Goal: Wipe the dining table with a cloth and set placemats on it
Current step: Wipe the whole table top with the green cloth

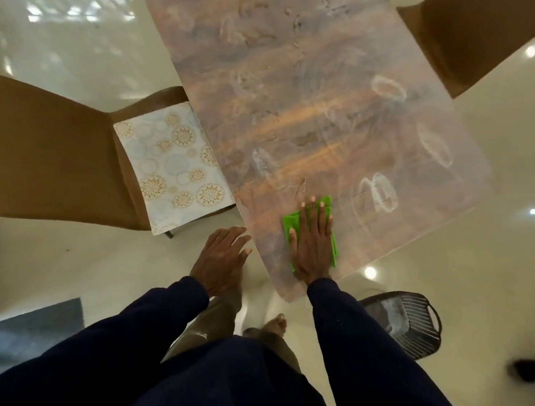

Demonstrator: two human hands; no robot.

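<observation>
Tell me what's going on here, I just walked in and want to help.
A person is wiping the table. The right hand presses a green cloth flat near the table's close corner; the left hand hovers open beside the edge. White rings still mark the top. Patterned placemats wait on a chair.

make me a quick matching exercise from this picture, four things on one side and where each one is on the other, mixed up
Things:
1. green cloth
2. patterned placemat
3. left hand
4. dark basket

Places:
a. on the floor, by the table's near corner
b. lying on the chair seat
c. off the table's edge, flat and empty
d. on the table under the right hand

Pairs: 1-d, 2-b, 3-c, 4-a
</observation>
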